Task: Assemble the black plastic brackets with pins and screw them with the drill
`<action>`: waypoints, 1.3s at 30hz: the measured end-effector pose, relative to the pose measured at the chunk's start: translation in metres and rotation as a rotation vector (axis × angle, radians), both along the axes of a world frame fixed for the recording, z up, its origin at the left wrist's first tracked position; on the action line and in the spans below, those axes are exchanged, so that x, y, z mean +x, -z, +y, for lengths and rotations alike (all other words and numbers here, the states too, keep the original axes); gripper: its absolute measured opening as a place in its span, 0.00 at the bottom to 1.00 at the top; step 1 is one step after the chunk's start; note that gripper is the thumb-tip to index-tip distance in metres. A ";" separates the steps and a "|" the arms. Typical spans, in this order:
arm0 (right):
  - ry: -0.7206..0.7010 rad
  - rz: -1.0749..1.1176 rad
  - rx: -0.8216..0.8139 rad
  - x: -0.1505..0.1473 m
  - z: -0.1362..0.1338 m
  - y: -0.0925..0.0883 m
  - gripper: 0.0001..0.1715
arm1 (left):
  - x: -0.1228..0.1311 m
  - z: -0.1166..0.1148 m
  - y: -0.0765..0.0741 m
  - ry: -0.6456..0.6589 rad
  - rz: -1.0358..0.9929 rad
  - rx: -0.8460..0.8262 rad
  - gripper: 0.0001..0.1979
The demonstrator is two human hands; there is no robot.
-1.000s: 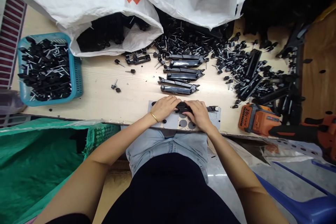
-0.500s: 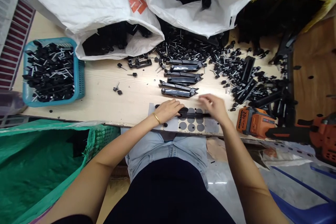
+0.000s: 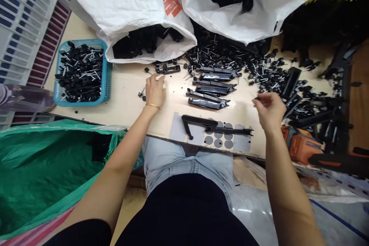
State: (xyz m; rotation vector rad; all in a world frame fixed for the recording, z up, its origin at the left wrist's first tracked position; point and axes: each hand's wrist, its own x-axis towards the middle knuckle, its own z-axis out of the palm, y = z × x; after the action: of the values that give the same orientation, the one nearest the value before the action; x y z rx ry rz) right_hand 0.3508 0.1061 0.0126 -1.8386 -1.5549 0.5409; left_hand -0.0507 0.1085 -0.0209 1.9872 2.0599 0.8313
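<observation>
My left hand (image 3: pixel 155 91) is over the wooden tabletop with its fingers apart and nothing visible in them. Its fingertips are just in front of a short black bracket (image 3: pixel 172 70) and beside a few loose black-headed screws (image 3: pixel 141 93). At the right, my right hand (image 3: pixel 270 110) pinches a small black part (image 3: pixel 257 98), too small to tell its kind. Between the hands, a black hinged arm (image 3: pixel 230 129) with a forked end lies partly folded on a grey-marked template (image 3: pixel 179 127). Behind it, several black folded arms (image 3: pixel 209 102) lie in a stack of rows.
A blue basket (image 3: pixel 108 84) of black-headed screws stands at the left. White woven sacks (image 3: pixel 121 7) with black parts line the back. Piled screws (image 3: pixel 268 69) spread at the right, near an orange power tool (image 3: pixel 305 146). A green sack (image 3: pixel 43 169) hangs below the front edge.
My left hand has left the hinged arm and moved left and back towards the bracket. My right hand has moved right, away from the arm. The camera view has shifted left.
</observation>
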 end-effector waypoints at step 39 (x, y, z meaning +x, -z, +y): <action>-0.676 -0.381 0.079 -0.065 -0.111 0.034 0.37 | 0.042 -0.091 -0.025 0.470 -0.371 -0.041 0.09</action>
State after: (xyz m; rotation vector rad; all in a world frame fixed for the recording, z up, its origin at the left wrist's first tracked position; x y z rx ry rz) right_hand 0.2853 -0.0046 -0.0217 -1.3761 -2.4392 0.4205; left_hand -0.0084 0.0177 0.0041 1.9889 1.3273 0.9498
